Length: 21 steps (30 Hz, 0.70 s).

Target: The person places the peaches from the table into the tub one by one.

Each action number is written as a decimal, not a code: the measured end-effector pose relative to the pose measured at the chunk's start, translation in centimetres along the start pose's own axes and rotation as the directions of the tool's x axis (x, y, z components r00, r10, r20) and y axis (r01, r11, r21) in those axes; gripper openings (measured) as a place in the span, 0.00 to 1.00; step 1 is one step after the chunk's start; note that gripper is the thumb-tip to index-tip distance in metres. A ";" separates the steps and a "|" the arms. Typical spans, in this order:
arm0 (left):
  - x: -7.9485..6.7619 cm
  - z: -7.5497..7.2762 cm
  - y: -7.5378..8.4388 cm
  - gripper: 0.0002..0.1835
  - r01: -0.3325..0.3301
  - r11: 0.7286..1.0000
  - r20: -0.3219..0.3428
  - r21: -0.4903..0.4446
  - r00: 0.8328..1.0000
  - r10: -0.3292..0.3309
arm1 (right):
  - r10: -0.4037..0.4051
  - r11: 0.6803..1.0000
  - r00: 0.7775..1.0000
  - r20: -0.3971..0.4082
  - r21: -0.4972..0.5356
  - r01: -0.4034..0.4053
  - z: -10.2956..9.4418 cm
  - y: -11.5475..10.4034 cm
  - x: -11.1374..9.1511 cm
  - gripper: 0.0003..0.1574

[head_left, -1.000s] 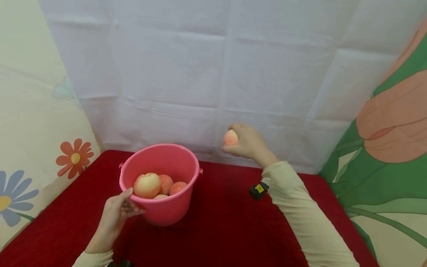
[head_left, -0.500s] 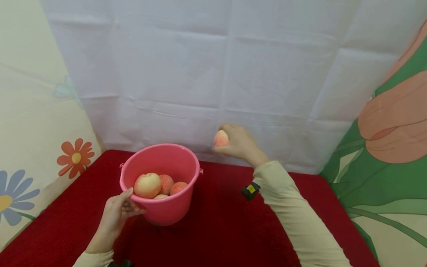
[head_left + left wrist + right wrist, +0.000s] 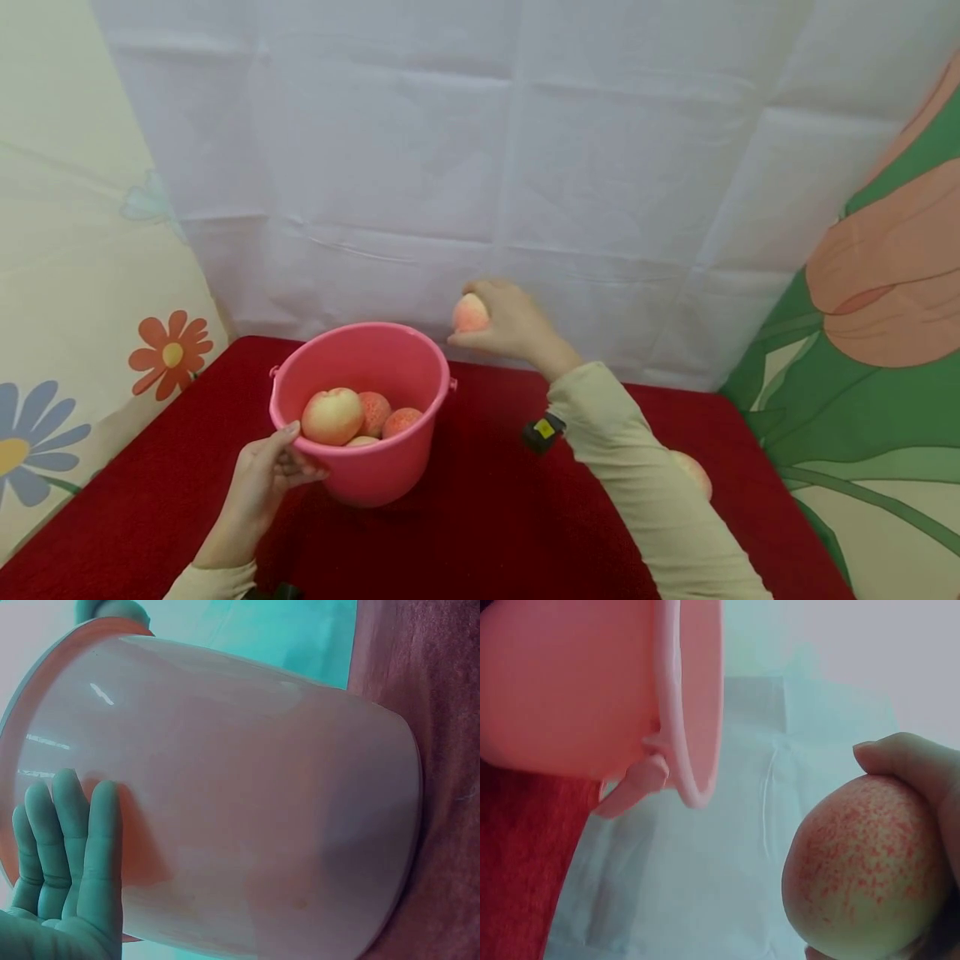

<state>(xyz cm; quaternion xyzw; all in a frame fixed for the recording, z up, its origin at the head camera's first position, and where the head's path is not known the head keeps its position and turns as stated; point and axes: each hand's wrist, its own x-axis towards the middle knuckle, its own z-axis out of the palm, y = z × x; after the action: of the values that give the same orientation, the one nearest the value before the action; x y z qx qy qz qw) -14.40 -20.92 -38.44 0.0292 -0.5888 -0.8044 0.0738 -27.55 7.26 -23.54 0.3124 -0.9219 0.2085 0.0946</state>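
Note:
A pink bucket stands on the red cloth, tipped a little towards me. Inside it lie several peaches, a pale yellow peach in front and redder ones beside it. My left hand pinches the bucket's near left rim, thumb over the edge and fingers along the outside wall, as the left wrist view also shows. In the air to the right of the bucket, my right hand grips a speckled red and yellow peach between thumb and fingers, apart from the rim.
Another peach rests on the red cloth, partly hidden behind the right sleeve. A white sheet hangs at the back. Flower-printed cloths hang on both sides. The bucket's handle pivot sticks out at its side.
My right hand has moved left with its peach, closer to the bucket. The peach behind the right sleeve has come into sight. The left hand and bucket have stayed put.

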 end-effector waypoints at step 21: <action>-0.1 0.2 0.1 0.24 0.022 0.999 -0.038 0.032 0.999 -0.020 | -0.139 0.989 0.987 0.074 0.057 0.135 2.6 -3.7 1.1 0.32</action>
<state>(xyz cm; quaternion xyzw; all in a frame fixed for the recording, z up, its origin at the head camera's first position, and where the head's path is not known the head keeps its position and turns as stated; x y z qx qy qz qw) -14.33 -20.75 -38.24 0.0517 -0.5998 -0.7948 0.0759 -26.28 2.85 -24.36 0.3854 -0.8955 0.2131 0.0644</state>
